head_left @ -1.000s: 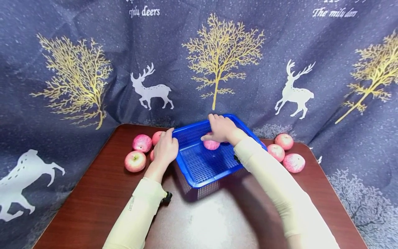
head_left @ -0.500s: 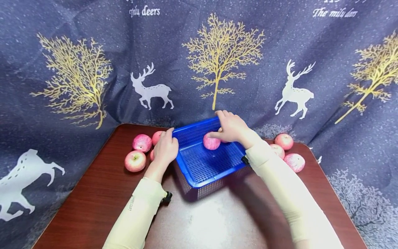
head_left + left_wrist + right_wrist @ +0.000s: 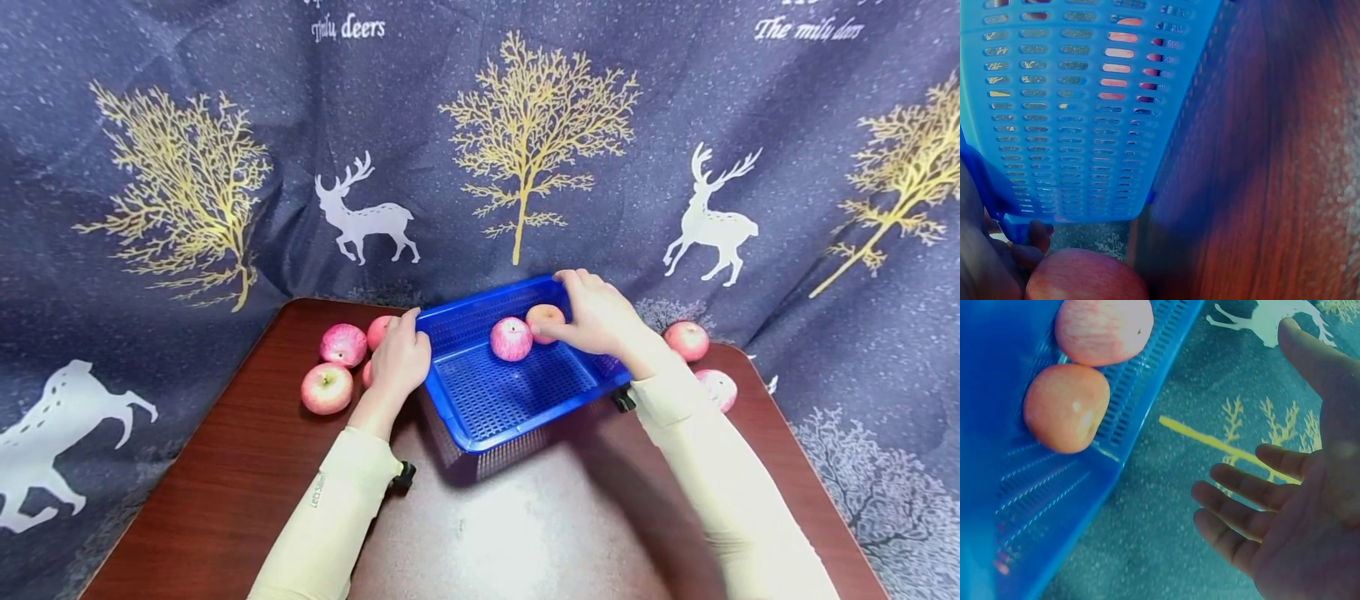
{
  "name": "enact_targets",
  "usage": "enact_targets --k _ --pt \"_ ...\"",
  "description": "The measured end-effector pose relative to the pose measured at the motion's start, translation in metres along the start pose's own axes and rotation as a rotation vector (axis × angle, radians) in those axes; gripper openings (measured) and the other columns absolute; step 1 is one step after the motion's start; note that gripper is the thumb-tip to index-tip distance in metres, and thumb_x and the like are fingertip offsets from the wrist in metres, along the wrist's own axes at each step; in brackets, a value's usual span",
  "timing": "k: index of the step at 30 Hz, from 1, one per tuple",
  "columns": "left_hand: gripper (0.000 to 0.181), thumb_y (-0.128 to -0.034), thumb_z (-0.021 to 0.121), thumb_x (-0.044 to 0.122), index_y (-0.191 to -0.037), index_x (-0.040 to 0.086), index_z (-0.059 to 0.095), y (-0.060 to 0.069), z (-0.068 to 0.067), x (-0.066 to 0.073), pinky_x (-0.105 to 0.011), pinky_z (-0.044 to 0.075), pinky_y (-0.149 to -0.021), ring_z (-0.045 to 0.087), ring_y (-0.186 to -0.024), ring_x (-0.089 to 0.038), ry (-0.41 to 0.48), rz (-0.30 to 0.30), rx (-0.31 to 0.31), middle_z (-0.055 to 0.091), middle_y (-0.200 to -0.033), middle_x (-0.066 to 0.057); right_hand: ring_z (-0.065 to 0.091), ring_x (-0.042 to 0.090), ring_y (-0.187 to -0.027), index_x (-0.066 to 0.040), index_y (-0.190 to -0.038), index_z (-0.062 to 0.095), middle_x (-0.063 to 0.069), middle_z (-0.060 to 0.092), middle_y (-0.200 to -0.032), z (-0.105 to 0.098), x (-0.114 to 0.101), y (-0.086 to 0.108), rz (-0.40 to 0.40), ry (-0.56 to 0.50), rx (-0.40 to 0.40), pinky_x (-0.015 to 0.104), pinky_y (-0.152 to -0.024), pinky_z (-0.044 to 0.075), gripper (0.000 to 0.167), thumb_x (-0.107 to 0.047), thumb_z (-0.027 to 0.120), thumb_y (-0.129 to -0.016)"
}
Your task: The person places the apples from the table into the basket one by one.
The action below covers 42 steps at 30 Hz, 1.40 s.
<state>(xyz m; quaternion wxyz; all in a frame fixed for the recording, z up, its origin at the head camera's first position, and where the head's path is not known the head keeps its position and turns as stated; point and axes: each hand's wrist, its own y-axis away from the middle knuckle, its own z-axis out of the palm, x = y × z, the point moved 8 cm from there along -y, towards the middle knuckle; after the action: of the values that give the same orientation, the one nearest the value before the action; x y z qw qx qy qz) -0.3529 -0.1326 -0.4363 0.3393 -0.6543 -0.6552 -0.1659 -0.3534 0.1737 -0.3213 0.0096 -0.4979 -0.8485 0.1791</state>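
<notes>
My left hand grips the left rim of a blue plastic basket; in the left wrist view its fingertips curl over the rim. Inside the basket, against the back wall, sit a striped pink apple and a paler orange-red apple, side by side. My right hand is over the basket's back right corner. The right wrist view shows its fingers spread and holding nothing, apart from both apples.
Several apples lie on the brown table left of the basket, partly behind the left hand. More apples lie at the right, partly hidden by the right arm. A dark blue cloth with deer and trees hangs behind.
My right hand has come away from the apples in the basket and shifted right, uncovering the orange-red apple. The left hand and the basket have stayed in place.
</notes>
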Motion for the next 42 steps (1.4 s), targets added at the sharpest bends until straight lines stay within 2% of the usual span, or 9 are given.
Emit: enact_targets --k 5,12,17,22,24,27,30,34,42 --pt "0.057 -0.1089 0.045 0.023 -0.164 0.01 0.052 0.0 -0.001 0.002 -0.065 0.051 -0.106 0.062 -0.133 -0.047 0.003 0.007 0.006 0.06 -0.147 -0.025 0.061 0.047 -0.13 0.005 -0.149 0.055 0.027 0.065 -0.139 -0.008 0.011 0.018 0.034 -0.015 0.019 0.064 -0.112 0.047 0.089 -0.056 0.086 -0.092" --pt "0.057 -0.1089 0.045 0.023 -0.164 0.009 0.053 0.0 -0.001 0.002 -0.065 0.05 -0.106 0.062 -0.133 -0.048 0.002 0.008 0.01 0.06 -0.147 -0.025 0.061 0.044 -0.128 -0.001 -0.151 0.056 0.024 0.065 -0.14 -0.012 0.031 0.043 0.101 -0.041 0.057 0.065 -0.11 0.047 0.091 -0.064 0.085 -0.091" --pt "0.057 -0.1086 0.045 0.023 -0.164 0.01 0.053 0.0 -0.001 0.001 -0.065 0.051 -0.105 0.063 -0.131 -0.049 0.004 0.006 0.011 0.06 -0.147 -0.025 0.062 0.046 -0.124 0.001 -0.151 0.056 0.026 0.064 -0.138 -0.019 0.04 0.066 0.122 -0.065 0.097 0.065 -0.107 0.047 0.09 -0.059 0.087 -0.091" --pt "0.057 -0.1087 0.045 0.023 -0.164 0.01 0.051 0.001 -0.001 0.001 -0.066 0.05 -0.105 0.062 -0.132 -0.049 0.016 0.002 0.001 0.059 -0.149 -0.025 0.065 0.047 -0.124 -0.001 -0.152 0.055 0.025 0.064 -0.139 -0.026 0.051 0.088 0.178 -0.023 0.125 0.068 -0.097 0.05 0.092 -0.063 0.086 -0.09" --pt "0.057 -0.1088 0.045 0.023 -0.165 0.01 0.051 0.001 -0.002 0.0 -0.066 0.05 -0.105 0.062 -0.133 -0.048 0.021 0.0 0.001 0.059 -0.149 -0.025 0.068 0.045 -0.115 -0.001 -0.152 0.056 0.024 0.065 -0.134 -0.028 0.054 0.095 0.19 -0.017 0.134 0.069 -0.093 0.05 0.093 -0.064 0.086 -0.089" --pt "0.057 -0.1088 0.046 0.023 -0.164 0.011 0.052 0.001 -0.002 -0.001 -0.066 0.051 -0.104 0.063 -0.132 -0.048 0.025 -0.002 0.005 0.06 -0.149 -0.024 0.068 0.041 -0.102 0.001 -0.153 0.055 0.022 0.066 -0.122 -0.031 0.058 0.103 0.192 -0.044 0.149 0.069 -0.1 0.048 0.094 -0.06 0.088 -0.089" --pt "0.057 -0.1089 0.046 0.023 -0.164 0.011 0.052 0.002 -0.002 -0.002 -0.065 0.051 -0.104 0.063 -0.131 -0.048 0.03 -0.002 0.007 0.06 -0.147 -0.024 0.067 0.044 -0.109 0.005 -0.152 0.055 0.025 0.066 -0.123 -0.033 0.063 0.112 0.189 -0.073 0.163 0.067 -0.109 0.045 0.095 -0.054 0.091 -0.088" --pt "0.057 -0.1092 0.046 0.024 -0.164 0.011 0.052 0.001 -0.001 -0.002 -0.065 0.05 -0.105 0.062 -0.132 -0.047 0.027 0.003 0.006 0.06 -0.148 -0.024 0.057 0.054 -0.134 0.011 -0.151 0.053 0.034 0.062 -0.141 -0.032 0.07 0.125 0.199 -0.1 0.177 0.07 -0.112 0.043 0.095 -0.047 0.093 -0.088" --pt "0.056 -0.1094 0.046 0.024 -0.163 0.011 0.053 0.0 -0.001 0.0 -0.066 0.051 -0.104 0.063 -0.13 -0.048 0.027 0.015 0.009 0.061 -0.146 -0.024 0.06 0.053 -0.128 0.01 -0.147 0.055 0.031 0.064 -0.136 -0.028 0.083 0.149 0.243 -0.094 0.208 0.069 -0.107 0.046 0.092 -0.049 0.093 -0.087"
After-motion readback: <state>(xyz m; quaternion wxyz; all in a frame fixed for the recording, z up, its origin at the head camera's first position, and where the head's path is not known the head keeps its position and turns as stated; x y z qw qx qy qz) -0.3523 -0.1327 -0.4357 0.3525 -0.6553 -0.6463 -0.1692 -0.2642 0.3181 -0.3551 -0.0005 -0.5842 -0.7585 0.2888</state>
